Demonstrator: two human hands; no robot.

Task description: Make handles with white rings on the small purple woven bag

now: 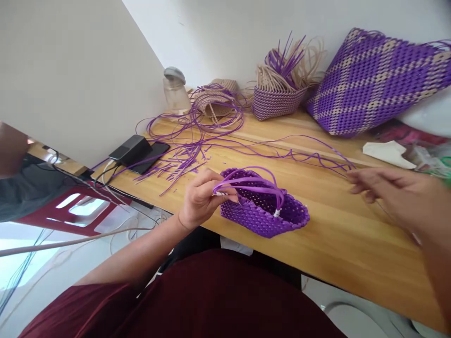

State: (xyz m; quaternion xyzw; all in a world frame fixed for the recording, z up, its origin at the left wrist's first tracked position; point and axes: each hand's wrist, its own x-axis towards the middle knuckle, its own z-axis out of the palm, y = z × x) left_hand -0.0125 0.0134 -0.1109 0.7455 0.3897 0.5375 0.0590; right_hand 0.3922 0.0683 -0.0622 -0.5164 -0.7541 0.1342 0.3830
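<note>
**Left fingers pinch the handle of a small purple basket**

With our left hand (202,197) we pinch the purple handle (246,180), thumb and fingers pressed together around its bands at one end. The fingers of our right hand (398,188) are bent and partly closed, well apart from the basket; long purple strands (317,140) run up to the fingertips, but we cannot tell whether they are gripped.

The small woven basket (262,223) sits near the front edge of the desk (338,253), just beside and below our left fingers, its mouth open upward. We can see into part of its woven interior, and white binding (276,213) wraps the handle's base.

Behind, an unfinished basket (276,101) bristles with beige and purple strip ends. Left of it we see a beige woven basket (214,105) with its opening turned toward us and purple strands looped about it, next to a lidded jar (174,94). A large plaid bag (377,87) leans at the right, and purple offcuts (185,162) lie scattered at the left.
</note>
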